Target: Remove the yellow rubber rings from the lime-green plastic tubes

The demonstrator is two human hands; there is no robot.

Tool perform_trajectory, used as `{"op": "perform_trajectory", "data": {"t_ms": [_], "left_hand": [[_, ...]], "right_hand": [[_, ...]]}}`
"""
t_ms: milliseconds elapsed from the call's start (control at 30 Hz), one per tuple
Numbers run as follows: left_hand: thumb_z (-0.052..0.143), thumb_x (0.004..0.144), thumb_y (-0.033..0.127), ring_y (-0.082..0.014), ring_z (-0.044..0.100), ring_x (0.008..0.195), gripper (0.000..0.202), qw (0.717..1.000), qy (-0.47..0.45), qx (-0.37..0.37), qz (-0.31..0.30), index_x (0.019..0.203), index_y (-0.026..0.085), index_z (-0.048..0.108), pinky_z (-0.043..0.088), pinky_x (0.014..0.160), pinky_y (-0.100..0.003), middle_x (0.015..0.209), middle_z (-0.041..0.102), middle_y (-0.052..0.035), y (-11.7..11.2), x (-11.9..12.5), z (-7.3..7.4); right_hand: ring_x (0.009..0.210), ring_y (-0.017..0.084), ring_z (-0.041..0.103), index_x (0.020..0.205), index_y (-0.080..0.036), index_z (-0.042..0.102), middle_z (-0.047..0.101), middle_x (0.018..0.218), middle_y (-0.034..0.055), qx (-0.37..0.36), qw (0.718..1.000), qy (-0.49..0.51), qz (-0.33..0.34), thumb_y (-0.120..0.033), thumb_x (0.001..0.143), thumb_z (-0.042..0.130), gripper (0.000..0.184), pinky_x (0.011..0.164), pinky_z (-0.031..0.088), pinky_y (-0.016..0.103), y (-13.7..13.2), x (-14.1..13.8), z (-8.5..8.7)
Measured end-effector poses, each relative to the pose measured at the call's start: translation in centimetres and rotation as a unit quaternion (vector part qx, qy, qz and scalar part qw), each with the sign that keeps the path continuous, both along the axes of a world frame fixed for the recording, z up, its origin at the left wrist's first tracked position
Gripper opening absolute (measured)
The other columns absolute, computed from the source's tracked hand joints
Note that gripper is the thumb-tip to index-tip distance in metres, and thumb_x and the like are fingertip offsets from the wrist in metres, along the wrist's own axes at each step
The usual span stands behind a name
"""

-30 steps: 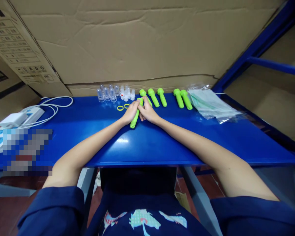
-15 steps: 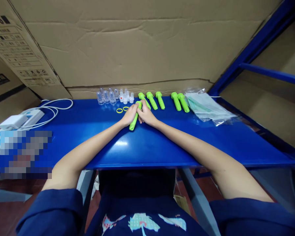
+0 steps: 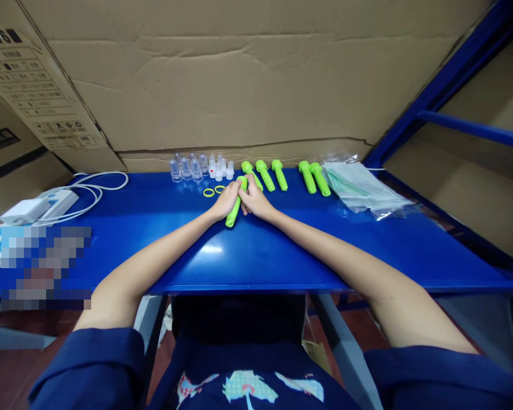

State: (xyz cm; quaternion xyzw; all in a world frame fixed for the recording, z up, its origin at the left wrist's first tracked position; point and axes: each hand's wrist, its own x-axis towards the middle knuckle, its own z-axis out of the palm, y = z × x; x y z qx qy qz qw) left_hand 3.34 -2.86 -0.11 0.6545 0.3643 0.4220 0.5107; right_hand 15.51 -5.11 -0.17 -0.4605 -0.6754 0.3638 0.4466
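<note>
Both hands grip a bright green plastic flashlight [image 3: 232, 218] near the middle of the table. My left hand [image 3: 226, 201] closes round its left side, and my right hand [image 3: 256, 200] has its fingers wrapped at the upper right. The flashlight tilts, its narrow end toward me; the hands partly cover its head. Just left of my left hand lie yellow rings [image 3: 204, 195]. Beyond them stand several clear plastic caps [image 3: 185, 171] and small white-and-clear pieces [image 3: 218, 172]. More green flashlights [image 3: 265, 175] lie behind my right hand, with another pair [image 3: 320, 179] farther right.
A clear plastic bag [image 3: 363, 185] with whitish and green contents lies at the table's right. At left are a white power strip [image 3: 60, 205], an adapter [image 3: 24, 210] and a looped cable. A cardboard wall [image 3: 239, 85] rises behind the blue table [image 3: 256, 256].
The view has shifted very slightly. Both hands stay on the flashlight, with hardly any visible movement.
</note>
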Motion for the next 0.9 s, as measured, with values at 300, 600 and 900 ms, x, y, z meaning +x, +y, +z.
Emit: {"op": "perform_trajectory", "data": {"t_ms": [300, 600, 900], "left_hand": [[0.038, 0.106, 0.054, -0.0204, 0.068, 0.060, 0.052, 1.000, 0.009, 0.001, -0.004, 0.106, 0.010, 0.065, 0.056, 0.071, -0.030, 0.058, 0.065, -0.0030, -0.13, -0.01, 0.26], [0.039, 0.106, 0.054, -0.0206, 0.066, 0.058, 0.051, 1.000, 0.013, -0.005, -0.005, 0.102, 0.011, 0.065, 0.055, 0.071, -0.032, 0.054, 0.062, -0.0018, -0.08, 0.03, 0.26], [0.039, 0.107, 0.045, -0.0221, 0.070, 0.076, 0.043, 1.000, 0.013, 0.013, 0.017, 0.104, 0.012, 0.066, 0.054, 0.081, -0.032, 0.066, 0.067, -0.0042, 0.25, -0.13, -0.16]], "right_hand": [[0.033, 0.016, 0.047, 0.113, -0.024, 0.033, 0.041, 0.045, -0.0118, 0.004, 1.000, -0.002, -0.001, -0.058, 0.100, 0.051, 0.041, 0.036, 0.032, 0.029, 0.28, 0.18, -0.36], [0.035, 0.016, 0.048, 0.115, -0.023, 0.034, 0.041, 0.047, -0.0120, -0.001, 1.000, -0.009, -0.010, -0.063, 0.099, 0.052, 0.046, 0.037, 0.035, 0.029, 0.38, 0.15, -0.38], [0.036, 0.016, 0.048, 0.115, -0.024, 0.034, 0.040, 0.048, -0.0116, 0.000, 1.000, -0.012, -0.007, -0.068, 0.097, 0.051, 0.051, 0.037, 0.035, 0.031, 0.29, 0.21, -0.37]]}}
